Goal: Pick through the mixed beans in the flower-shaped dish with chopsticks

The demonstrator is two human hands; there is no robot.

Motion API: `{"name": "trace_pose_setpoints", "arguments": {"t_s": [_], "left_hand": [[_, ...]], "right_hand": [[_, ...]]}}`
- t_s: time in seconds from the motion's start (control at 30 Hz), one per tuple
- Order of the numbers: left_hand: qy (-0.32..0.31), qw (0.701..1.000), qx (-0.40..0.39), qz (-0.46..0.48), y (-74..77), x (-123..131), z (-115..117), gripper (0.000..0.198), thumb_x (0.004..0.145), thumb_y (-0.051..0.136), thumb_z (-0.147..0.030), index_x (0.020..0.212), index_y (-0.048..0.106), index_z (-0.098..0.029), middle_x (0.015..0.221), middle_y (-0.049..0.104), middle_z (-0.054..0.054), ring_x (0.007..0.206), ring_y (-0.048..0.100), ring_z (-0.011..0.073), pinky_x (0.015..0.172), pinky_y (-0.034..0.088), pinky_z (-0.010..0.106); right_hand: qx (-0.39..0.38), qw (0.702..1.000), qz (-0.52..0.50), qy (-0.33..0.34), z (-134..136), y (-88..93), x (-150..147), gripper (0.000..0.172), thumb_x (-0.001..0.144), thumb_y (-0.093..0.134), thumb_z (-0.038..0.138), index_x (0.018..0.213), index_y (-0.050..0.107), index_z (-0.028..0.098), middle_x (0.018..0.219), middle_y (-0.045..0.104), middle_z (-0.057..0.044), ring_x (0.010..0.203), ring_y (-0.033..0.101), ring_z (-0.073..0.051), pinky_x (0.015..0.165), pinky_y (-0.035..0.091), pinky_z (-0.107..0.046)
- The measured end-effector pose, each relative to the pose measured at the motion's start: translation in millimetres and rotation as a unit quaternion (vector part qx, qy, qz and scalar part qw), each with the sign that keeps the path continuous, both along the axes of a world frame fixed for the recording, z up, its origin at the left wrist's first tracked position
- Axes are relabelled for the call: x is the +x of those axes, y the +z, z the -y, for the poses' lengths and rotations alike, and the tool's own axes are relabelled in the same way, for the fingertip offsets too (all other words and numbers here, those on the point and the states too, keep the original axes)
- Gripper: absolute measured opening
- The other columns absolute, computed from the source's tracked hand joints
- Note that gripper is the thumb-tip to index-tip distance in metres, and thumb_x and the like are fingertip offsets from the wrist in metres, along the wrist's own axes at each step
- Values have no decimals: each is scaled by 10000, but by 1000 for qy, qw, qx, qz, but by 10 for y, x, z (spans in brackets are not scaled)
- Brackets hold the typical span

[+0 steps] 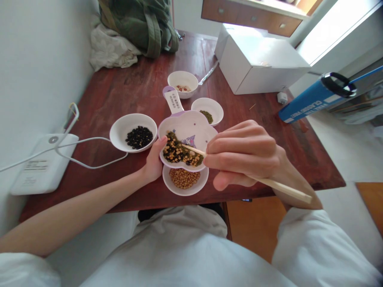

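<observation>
My right hand [243,153] is closed around wooden chopsticks [281,188], whose tips reach into the mixed beans [179,151] in a flower-shaped purple-rimmed plate [194,125]. My left hand [154,161] grips that plate's left edge, thumb on the rim. Around it stand small white bowls: one with black beans [138,136] to the left, one with yellow soybeans [184,178] just below the plate, one with a few green beans [207,116] at the upper right, and one with pale beans [182,88] behind.
A white cardboard box [254,59] sits at the table's back right, a green bag and cloth [140,24] at the back left. A white device [44,163] with a cable lies at the left edge. A blue bottle [314,97] hangs past the right edge.
</observation>
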State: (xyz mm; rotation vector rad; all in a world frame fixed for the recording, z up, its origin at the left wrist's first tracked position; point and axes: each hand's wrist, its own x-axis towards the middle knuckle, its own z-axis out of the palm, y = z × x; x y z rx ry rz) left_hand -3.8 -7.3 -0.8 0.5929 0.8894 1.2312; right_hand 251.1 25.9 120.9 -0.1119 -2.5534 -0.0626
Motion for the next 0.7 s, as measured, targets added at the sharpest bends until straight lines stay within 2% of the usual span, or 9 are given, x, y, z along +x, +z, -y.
{"name": "trace_pose_setpoints", "arguments": {"t_s": [0.13,0.27,0.47,0.7], "left_hand": [[-5,1000,-10,10,78,49,15,425,928,837,-618,1152,853,-258,1262,951,84,1658,665,478,1328,628,596],[-11,1000,-10,2,127,74,17,449,959,798,-606,1243,853,-262,1320,947,74,1663,665,465,1318,642,582],[-11,1000,14,21,105,78,-1,508,882,903,-666,1173,876,-251,1249,948,124,1650,659,528,1290,644,640],[-14,1000,11,22,40,46,10,512,881,899,-673,1161,890,-244,1245,941,142,1648,659,526,1295,632,641]], "right_hand": [[18,999,38,-6,8,-14,9,469,1238,557,633,1102,739,222,881,741,-6,801,754,-152,746,615,-305],[21,999,24,-1,17,-36,10,515,1233,531,668,1090,741,220,865,725,1,790,742,-150,749,607,-308],[25,1000,5,2,6,-78,0,579,1199,540,740,1006,738,232,847,705,3,768,723,-157,731,590,-321],[11,1000,-6,-7,9,-73,-4,605,1171,568,767,931,708,230,809,678,8,766,712,-155,720,574,-320]]}}
